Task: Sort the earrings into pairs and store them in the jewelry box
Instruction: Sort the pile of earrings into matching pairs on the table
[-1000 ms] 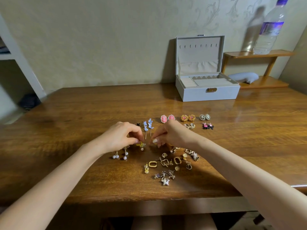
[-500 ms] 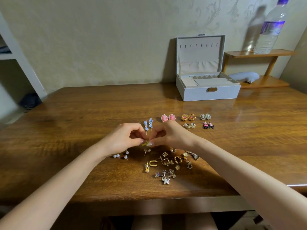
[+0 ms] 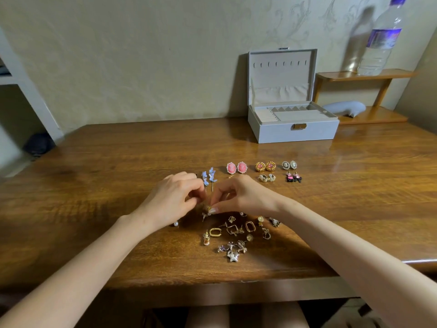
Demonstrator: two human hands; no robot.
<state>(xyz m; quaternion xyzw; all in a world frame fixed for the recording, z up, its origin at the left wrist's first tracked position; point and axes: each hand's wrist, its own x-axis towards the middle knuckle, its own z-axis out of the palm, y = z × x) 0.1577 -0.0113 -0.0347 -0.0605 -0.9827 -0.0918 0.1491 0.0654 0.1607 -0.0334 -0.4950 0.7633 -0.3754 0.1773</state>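
A: Broad glossy brown wooden table (image 3: 99, 176) under everything. Far beyond the pinch and to its right, against the wall: pale grey rectangular jewelry box (image 3: 293, 129), lid upright, brass clasp in front, ring rolls and small divided compartments showing inside.

B: Closer to the pinch?

A: Just beyond it, a row of sorted pairs running off to the right: two blue flower drop earrings (image 3: 208, 176) almost touching the knuckles, then pink oval cameo studs (image 3: 237, 167), round gold studs with pink centres (image 3: 265, 166), small silver oval studs (image 3: 289, 165). Under that row, cream-and-gold shell-like earrings (image 3: 266, 178) and black-and-pink bow earrings (image 3: 294, 178).

B: And nearer than the pinch?

A: Loose unsorted heap of small gold and silver earrings (image 3: 236, 235): oval gold hoops, a silver star, tangled hooks. Single white pearl (image 3: 176, 224) peeking out beneath the left wrist.

B: Grip itself?

A: Left hand (image 3: 170, 200) and right hand (image 3: 238, 197) brought fingertip to fingertip just above the table. Right thumb and forefinger pressed together on a tiny yellow-gold earring piece (image 3: 209, 208). Left fingertips curled in tight against the same spot; whether actually clamping anything, cannot tell. Small silver hooked earring (image 3: 204, 215) lying directly below the pinch.
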